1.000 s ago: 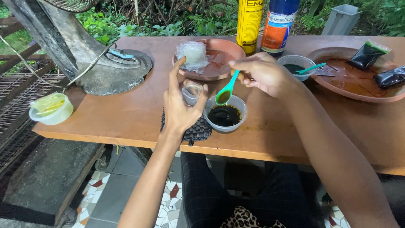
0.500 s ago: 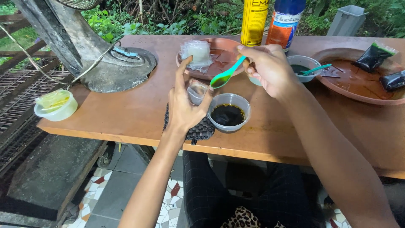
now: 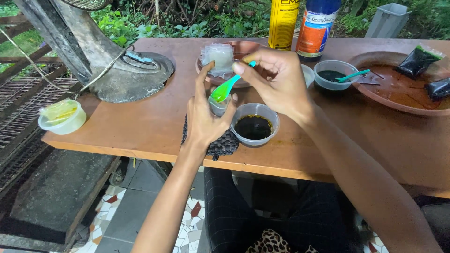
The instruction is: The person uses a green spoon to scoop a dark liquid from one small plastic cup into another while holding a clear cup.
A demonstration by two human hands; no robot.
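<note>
My left hand [image 3: 204,118] holds a small clear plastic bag [image 3: 219,107] upright over the wooden table [image 3: 131,126], its mouth held apart by the fingers. My right hand [image 3: 275,80] pinches the handle of a green plastic spoon [image 3: 226,88], whose bowl is tipped into the bag's mouth. Just to the right of the bag stands a clear plastic bowl of dark liquid [image 3: 254,124]. A dark woven mat [image 3: 223,143] lies under my left hand and the bowl.
A brown plate with stacked clear bags [image 3: 218,57] sits behind. A second bowl of dark liquid with a teal spoon [image 3: 335,74], a yellow can [image 3: 283,18], a bottle [image 3: 315,28], a large brown dish with dark packets [image 3: 404,89], a lidded cup [image 3: 62,117], a fan base [image 3: 131,75].
My right hand lifted the green spoon from the bowl of dark liquid and swung it left, tipping it into the bag held by my left hand.
</note>
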